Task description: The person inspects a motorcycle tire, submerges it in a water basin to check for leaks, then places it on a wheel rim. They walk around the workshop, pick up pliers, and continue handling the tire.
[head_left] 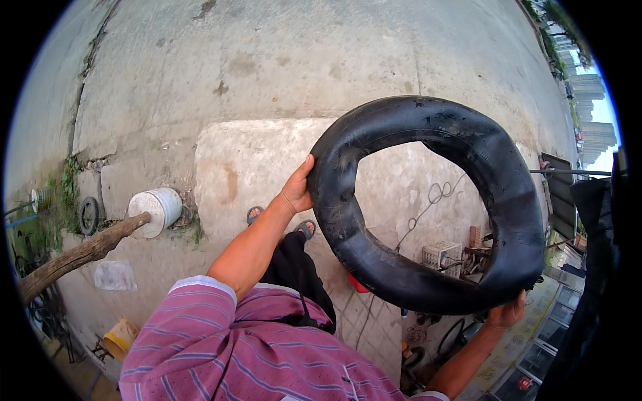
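A large black rubber inner tube, puffed up with air and dusty in patches, is held up off the ground in front of me. My left hand grips its left side, with the thumb showing along the outer edge and the other fingers hidden behind the rubber. At its lower right, my right hand holds the tube from below, partly covered by it. Creases and a flattened stretch show on the tube's right side. Through the hole I see the concrete and a looped grey cable.
A white bucket stands left, beside a thick wooden pole. A small tyre and a yellow bucket are farther left. Beyond the tube's lower edge sit a pale plastic crate and tools. The concrete ground spreads ahead.
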Available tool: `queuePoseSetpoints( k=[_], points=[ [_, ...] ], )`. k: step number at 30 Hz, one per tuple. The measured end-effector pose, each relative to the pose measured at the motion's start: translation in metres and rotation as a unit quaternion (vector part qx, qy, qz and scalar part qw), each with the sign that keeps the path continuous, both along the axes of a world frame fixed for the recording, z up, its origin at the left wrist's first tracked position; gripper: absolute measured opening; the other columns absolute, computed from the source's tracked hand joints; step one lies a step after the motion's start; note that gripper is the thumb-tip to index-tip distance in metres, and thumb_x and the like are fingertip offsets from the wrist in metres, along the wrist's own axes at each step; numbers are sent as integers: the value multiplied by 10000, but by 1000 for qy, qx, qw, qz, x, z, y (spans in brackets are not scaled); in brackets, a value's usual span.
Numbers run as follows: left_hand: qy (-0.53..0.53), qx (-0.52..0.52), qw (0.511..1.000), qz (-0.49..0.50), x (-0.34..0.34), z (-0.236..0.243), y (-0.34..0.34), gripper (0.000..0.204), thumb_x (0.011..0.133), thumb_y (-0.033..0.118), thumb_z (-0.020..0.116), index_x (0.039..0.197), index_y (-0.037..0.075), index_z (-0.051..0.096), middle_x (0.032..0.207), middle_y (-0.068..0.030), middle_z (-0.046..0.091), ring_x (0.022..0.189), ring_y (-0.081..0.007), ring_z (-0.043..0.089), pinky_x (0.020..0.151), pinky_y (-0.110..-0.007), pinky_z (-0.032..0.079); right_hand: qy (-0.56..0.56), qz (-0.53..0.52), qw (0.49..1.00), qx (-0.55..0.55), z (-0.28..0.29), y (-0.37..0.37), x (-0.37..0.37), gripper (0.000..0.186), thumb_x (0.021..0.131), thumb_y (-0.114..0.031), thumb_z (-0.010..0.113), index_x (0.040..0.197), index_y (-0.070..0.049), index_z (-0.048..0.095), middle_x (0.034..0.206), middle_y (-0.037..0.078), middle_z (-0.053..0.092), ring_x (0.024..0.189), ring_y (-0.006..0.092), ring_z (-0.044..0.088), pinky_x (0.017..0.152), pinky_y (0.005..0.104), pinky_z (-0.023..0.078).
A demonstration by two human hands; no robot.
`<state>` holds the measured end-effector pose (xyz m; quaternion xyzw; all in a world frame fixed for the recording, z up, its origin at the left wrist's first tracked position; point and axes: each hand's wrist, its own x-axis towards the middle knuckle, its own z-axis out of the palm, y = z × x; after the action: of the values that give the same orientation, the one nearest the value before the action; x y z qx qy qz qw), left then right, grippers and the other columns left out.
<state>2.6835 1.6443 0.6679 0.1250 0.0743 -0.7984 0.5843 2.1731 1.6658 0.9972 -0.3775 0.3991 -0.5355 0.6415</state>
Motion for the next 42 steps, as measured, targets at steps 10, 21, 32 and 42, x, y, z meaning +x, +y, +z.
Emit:
queuePoseSetpoints(
  k=[10, 21, 32, 42],
  points=[
    [-12, -4, 1000, 0, 7, -2, -3, 664, 874, 549, 656, 1304, 52, 562, 1241, -132, 647, 1131, -275, 624, 1005, -465, 485, -7, 3, 999, -37, -11, -5, 25, 554, 848, -102, 570, 1391, -33, 484, 1361, 138, 568, 1257, 327, 542, 1102, 512, 379],
    [-28, -9, 1000, 9, 10, -10, -2, 681, 882, 545, 645, 1330, 44, 538, 1267, -134, 629, 1156, -281, 607, 1031, -463, 468, -23, -6, 1000, -20, -14, -12, 43, 620, 808, -70, 596, 1400, 25, 440, 1351, 179, 564, 1242, 333, 558, 1095, 490, 401],
    [-50, 7, 999, 12, 13, -7, -3, 680, 901, 569, 607, 1328, 45, 533, 1263, -137, 628, 1146, -287, 609, 1028, -464, 467, -29, -17, 999, -8, -19, -12, 48, 565, 833, -90, 590, 1366, 52, 467, 1324, 188, 582, 1234, 334, 564, 1097, 479, 400],
    [-84, 31, 996, 21, 11, -16, -2, 668, 917, 548, 591, 1343, 37, 518, 1293, -145, 610, 1169, -313, 591, 1036, -485, 450, -11, 5, 1000, 11, -22, -27, 53, 553, 822, -79, 605, 1337, 78, 482, 1305, 190, 594, 1202, 321, 587, 1077, 459, 423]
  ],
)
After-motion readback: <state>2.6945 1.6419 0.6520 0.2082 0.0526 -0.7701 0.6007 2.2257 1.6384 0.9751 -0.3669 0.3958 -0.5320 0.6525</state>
